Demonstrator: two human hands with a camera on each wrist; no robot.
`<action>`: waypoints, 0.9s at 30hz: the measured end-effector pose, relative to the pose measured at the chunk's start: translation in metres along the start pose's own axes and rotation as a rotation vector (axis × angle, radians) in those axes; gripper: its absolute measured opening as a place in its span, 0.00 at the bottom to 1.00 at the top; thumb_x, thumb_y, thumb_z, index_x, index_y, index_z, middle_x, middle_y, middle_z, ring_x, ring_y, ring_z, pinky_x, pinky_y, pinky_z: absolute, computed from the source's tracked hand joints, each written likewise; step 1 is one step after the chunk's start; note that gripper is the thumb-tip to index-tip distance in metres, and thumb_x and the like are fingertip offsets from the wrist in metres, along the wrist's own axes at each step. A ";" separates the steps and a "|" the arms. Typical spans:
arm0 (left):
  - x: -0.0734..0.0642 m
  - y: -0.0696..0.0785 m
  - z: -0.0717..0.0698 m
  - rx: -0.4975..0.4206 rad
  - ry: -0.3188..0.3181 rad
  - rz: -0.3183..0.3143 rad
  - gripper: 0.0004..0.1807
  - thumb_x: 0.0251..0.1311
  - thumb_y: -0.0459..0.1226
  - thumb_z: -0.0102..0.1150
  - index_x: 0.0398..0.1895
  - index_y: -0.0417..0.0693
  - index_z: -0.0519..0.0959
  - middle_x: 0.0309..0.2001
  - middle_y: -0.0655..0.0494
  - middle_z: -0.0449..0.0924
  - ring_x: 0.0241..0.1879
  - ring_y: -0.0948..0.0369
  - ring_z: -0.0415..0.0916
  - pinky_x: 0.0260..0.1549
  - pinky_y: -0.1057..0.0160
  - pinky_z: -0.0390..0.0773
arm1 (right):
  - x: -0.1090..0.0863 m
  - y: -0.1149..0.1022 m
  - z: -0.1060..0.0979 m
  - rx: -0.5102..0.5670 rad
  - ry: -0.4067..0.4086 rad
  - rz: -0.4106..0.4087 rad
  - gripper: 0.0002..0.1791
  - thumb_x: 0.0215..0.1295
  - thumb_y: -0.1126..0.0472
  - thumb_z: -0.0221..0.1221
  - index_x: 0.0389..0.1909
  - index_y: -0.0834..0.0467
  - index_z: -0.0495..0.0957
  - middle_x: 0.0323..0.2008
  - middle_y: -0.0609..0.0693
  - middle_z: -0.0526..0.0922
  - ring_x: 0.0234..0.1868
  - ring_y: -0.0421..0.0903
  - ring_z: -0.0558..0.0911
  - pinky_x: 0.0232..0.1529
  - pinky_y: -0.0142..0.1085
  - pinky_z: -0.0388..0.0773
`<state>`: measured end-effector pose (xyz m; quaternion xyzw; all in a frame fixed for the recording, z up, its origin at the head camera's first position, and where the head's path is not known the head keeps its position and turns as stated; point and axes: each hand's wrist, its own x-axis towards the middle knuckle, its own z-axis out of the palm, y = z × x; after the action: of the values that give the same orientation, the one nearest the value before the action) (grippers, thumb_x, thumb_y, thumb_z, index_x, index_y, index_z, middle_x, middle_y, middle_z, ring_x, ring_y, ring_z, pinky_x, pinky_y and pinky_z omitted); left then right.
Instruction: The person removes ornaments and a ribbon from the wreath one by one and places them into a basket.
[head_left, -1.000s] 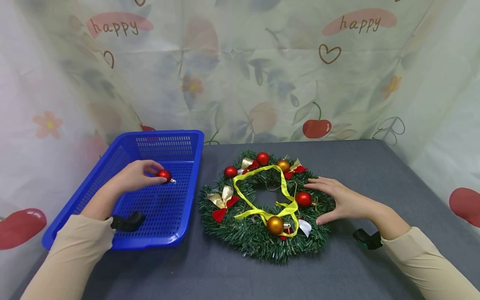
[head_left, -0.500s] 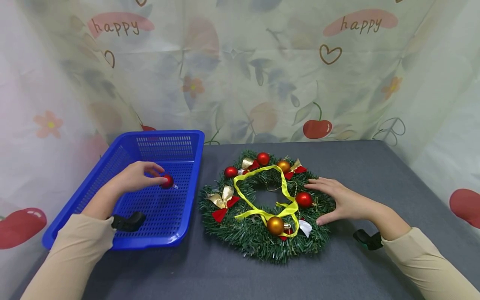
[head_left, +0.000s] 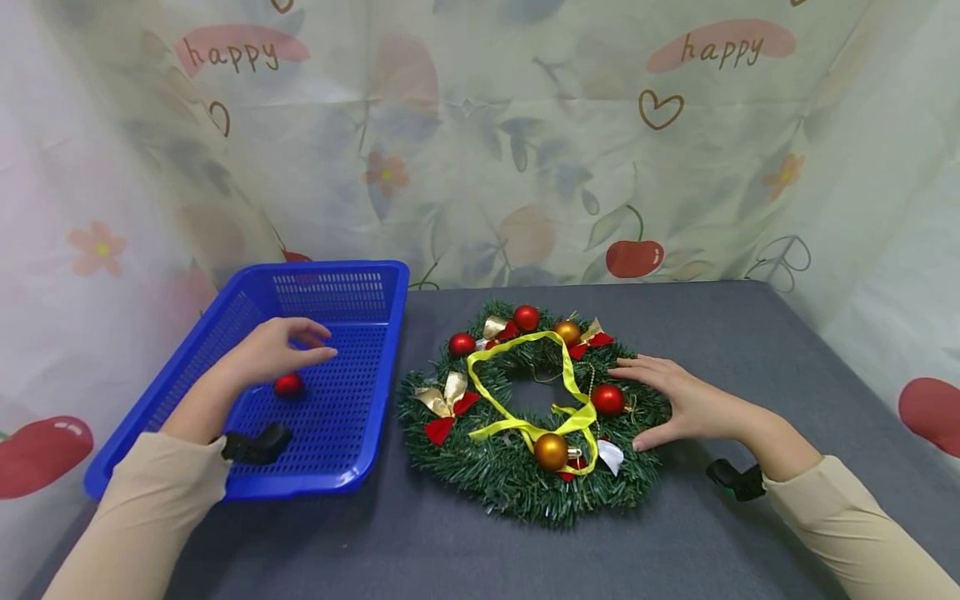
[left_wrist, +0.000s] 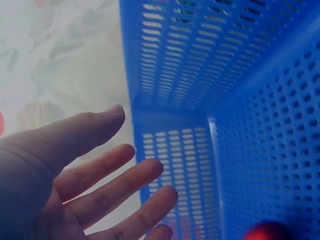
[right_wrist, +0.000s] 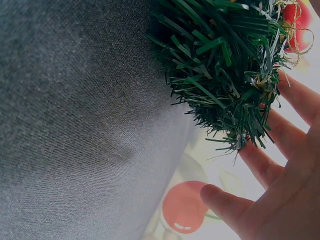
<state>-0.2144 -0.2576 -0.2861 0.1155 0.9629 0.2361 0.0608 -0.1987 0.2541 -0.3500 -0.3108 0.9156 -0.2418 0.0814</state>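
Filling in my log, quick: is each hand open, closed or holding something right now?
Left hand: open, holding nothing, over the basket.
Right hand: open, gripping nothing, at the edge of the wreath.

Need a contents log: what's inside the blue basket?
Only one red bauble shows inside the blue basket, below the empty left hand. The hand, sleeve and wrist camera hide part of its interior in the head view; anything under them can't be confirmed.
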 end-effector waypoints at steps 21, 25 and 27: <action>-0.027 0.099 0.023 -0.105 0.000 0.282 0.17 0.61 0.43 0.58 0.52 0.51 0.77 0.49 0.53 0.81 0.46 0.57 0.79 0.44 0.55 0.79 | -0.002 -0.001 -0.001 0.003 -0.007 0.022 0.48 0.45 0.44 0.70 0.66 0.57 0.62 0.68 0.64 0.58 0.68 0.69 0.51 0.58 0.71 0.52; -0.029 0.115 0.036 -0.089 -0.050 0.336 0.16 0.61 0.42 0.58 0.52 0.52 0.78 0.49 0.55 0.81 0.44 0.60 0.79 0.43 0.57 0.79 | -0.001 -0.002 0.000 0.000 -0.007 0.025 0.48 0.45 0.44 0.70 0.66 0.57 0.62 0.68 0.65 0.57 0.68 0.69 0.51 0.58 0.71 0.52; -0.030 0.122 0.042 -0.093 -0.077 0.365 0.15 0.61 0.42 0.58 0.51 0.51 0.78 0.48 0.54 0.81 0.45 0.59 0.79 0.44 0.57 0.79 | -0.001 -0.002 0.000 0.000 -0.008 0.029 0.48 0.45 0.44 0.70 0.66 0.57 0.62 0.68 0.65 0.57 0.68 0.69 0.51 0.58 0.71 0.52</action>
<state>-0.1548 -0.1415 -0.2645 0.2942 0.9110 0.2828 0.0591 -0.1967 0.2533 -0.3485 -0.2985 0.9197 -0.2393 0.0886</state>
